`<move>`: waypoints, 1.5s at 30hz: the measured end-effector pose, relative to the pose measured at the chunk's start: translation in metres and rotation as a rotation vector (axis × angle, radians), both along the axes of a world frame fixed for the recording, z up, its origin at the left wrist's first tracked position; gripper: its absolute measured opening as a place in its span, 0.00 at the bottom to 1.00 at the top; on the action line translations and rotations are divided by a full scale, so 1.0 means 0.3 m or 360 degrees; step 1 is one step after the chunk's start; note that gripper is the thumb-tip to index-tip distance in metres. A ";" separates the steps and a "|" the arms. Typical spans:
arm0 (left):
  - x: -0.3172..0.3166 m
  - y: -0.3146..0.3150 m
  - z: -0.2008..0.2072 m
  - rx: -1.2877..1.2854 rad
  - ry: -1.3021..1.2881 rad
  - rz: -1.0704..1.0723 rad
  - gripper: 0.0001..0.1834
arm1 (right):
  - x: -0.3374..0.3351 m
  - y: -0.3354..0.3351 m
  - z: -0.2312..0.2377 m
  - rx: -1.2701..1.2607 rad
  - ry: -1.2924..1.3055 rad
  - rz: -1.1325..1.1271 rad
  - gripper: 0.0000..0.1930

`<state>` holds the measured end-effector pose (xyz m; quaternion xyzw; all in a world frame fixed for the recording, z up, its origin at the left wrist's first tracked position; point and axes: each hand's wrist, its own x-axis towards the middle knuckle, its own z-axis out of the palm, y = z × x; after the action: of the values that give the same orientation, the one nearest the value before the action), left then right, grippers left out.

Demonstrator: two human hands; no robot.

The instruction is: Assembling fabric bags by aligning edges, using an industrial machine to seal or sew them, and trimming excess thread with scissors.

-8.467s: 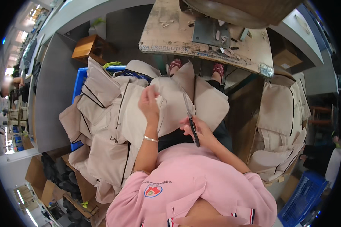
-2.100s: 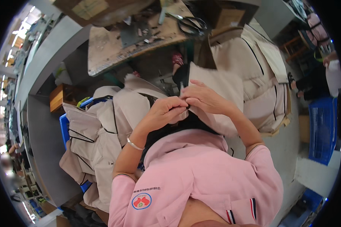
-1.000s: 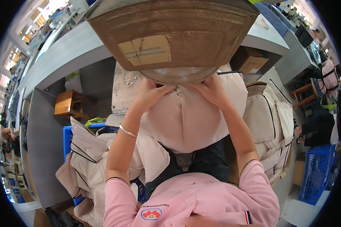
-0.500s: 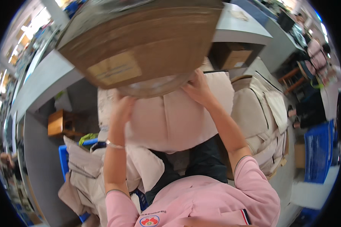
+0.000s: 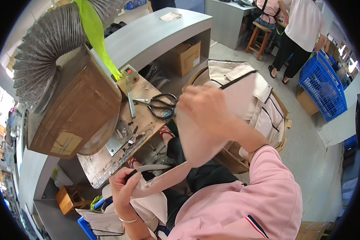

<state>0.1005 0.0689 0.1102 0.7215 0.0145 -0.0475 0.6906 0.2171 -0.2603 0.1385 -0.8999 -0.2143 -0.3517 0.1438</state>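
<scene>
A pale beige fabric panel with black edging stretches between my hands, over my lap. My left hand is closed on its lower left end, pinching a short black-edged part by the thumb. Higher up and to the right, my right hand is closed on the panel's upper part, slightly blurred, with its fingertips partly hidden. Just left of that hand, black-handled scissors lie on a worn work board among small scraps. A metal plate is also on the board.
A brown hood with a ribbed duct stands over the board's left. At right, a box holds several beige fabric pieces. Behind are a grey bench, a stool, blue baskets and two people. More beige fabric lies lower left.
My hands have come out from under the hood and spread apart with the fabric, the right one up and rightward, the left one down. The view has turned right.
</scene>
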 end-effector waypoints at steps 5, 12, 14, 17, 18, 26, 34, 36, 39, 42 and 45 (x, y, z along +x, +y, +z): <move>-0.023 -0.098 0.031 0.0212 -0.0129 -0.0184 0.03 | 0.254 -0.328 -0.041 0.0058 0.0210 -0.0489 0.08; 0.034 -0.280 0.046 0.0633 -0.0571 -0.0121 0.07 | 0.163 -0.312 -0.102 0.0397 0.0331 0.0204 0.27; 0.058 -0.332 0.045 0.0733 -0.0727 -0.0123 0.08 | 0.025 -0.188 -0.125 0.0742 0.1026 0.1030 0.28; 0.075 -0.391 0.026 0.0609 -0.0755 -0.0117 0.09 | -0.121 -0.033 -0.140 0.0345 0.1619 0.1395 0.23; 0.073 -0.393 0.016 0.0554 -0.0775 -0.0165 0.10 | -0.145 -0.002 -0.139 0.0065 0.1812 0.1156 0.15; -0.016 -0.138 -0.095 0.0234 -0.0132 -0.0160 0.13 | -0.162 -0.223 -0.058 0.1411 0.1781 0.0703 0.08; -0.061 -0.152 -0.236 -0.0360 0.0010 -0.0091 0.07 | -0.168 -0.369 -0.112 0.1689 0.1490 0.0728 0.12; -0.056 -0.164 -0.237 -0.0429 -0.0009 -0.0052 0.06 | -0.172 -0.379 -0.114 0.1707 0.1496 0.0703 0.12; -0.049 -0.180 -0.229 -0.0604 0.0005 0.0056 0.06 | -0.182 -0.381 -0.125 0.1825 0.1528 0.0636 0.12; -0.055 -0.190 -0.225 -0.0561 0.0003 0.0101 0.08 | -0.199 -0.374 -0.138 0.1877 0.1559 0.0566 0.11; -0.064 -0.187 -0.228 -0.0492 0.0118 0.0279 0.09 | -0.209 -0.359 -0.146 0.1887 0.1614 0.0533 0.10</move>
<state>0.0813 0.0127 0.0417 0.6005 0.0953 -0.0153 0.7938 0.1544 -0.3680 0.0946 -0.6796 -0.0324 0.0716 0.7293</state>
